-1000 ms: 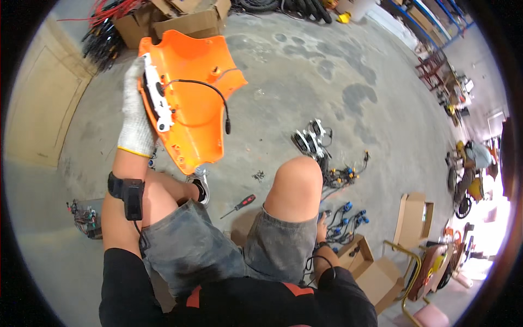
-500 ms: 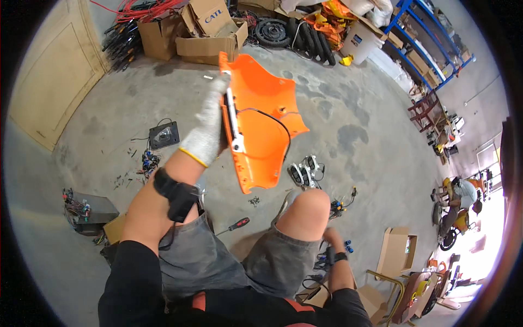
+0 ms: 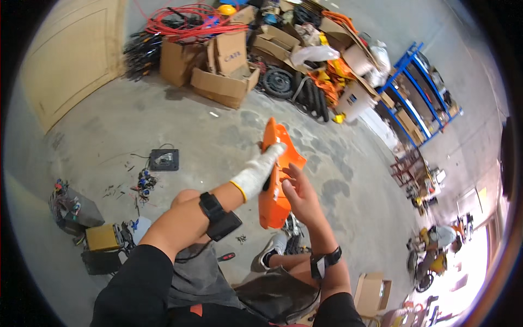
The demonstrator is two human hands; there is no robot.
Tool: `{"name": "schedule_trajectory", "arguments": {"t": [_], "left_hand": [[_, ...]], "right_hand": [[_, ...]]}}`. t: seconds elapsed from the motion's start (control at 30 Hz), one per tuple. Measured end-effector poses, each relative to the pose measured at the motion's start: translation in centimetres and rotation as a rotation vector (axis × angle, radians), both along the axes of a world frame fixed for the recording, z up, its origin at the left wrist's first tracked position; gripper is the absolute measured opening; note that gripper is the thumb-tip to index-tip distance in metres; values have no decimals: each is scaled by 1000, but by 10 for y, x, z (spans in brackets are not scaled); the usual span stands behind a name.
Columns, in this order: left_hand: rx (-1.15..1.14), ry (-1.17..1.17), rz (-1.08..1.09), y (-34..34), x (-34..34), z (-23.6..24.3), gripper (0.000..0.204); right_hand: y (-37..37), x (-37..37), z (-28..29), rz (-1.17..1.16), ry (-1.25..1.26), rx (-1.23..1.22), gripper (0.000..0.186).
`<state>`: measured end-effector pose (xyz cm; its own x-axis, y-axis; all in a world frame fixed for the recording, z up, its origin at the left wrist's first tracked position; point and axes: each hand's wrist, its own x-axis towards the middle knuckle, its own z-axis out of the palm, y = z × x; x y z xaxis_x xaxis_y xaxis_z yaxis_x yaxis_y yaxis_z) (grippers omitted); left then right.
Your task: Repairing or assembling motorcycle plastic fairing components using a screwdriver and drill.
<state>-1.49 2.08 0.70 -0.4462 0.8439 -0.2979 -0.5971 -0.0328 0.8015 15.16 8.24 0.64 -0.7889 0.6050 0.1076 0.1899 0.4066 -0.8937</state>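
Note:
A curved orange plastic panel point(image 3: 273, 210) hangs above the floor in front of me, turned nearly edge-on. My left hand point(image 3: 260, 168), in a white knit glove with a yellow cuff, is closed around its left edge. Bare and with fingers apart, my right hand point(image 3: 300, 195) is at the panel's right side; whether its fingertips touch the panel I cannot tell. Below the panel, partly hidden by it and my right arm, lie some small parts point(image 3: 293, 226). A red-and-black screwdriver handle point(image 3: 227, 256) shows beside my leg, close to a little pile of screws point(image 3: 241, 238).
On the floor to the left are a black square part point(image 3: 164, 159), tangled connectors point(image 3: 145, 184) and a yellow box point(image 3: 102, 237). Cardboard boxes point(image 3: 226, 82) and red cable point(image 3: 190, 22) line the back. Blue shelving point(image 3: 406, 82) stands far right; a person point(image 3: 442, 235) is beyond.
The orange panel has moved right and turned more edge-on in my left hand. My right hand has come up from beside my right leg to the panel. My view has tilted upward.

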Motion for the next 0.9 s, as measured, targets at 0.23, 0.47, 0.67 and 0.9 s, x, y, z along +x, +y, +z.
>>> {"name": "schedule_trajectory", "arguments": {"t": [0.23, 0.47, 0.67, 0.9], "left_hand": [[-157, 254, 19, -43, -3, 29, 79], [-49, 112, 103, -17, -44, -1, 55], [-122, -122, 197, -7, -69, -8, 54], [-133, 27, -57, -1, -58, -15, 55]], "right_hand": [[-34, -28, 22, 253, 175, -396, 81], [7, -46, 8, -27, 257, -634, 63], [29, -40, 11, -101, 386, -779, 36], [40, -35, 4, -63, 451, -854, 39]]}}
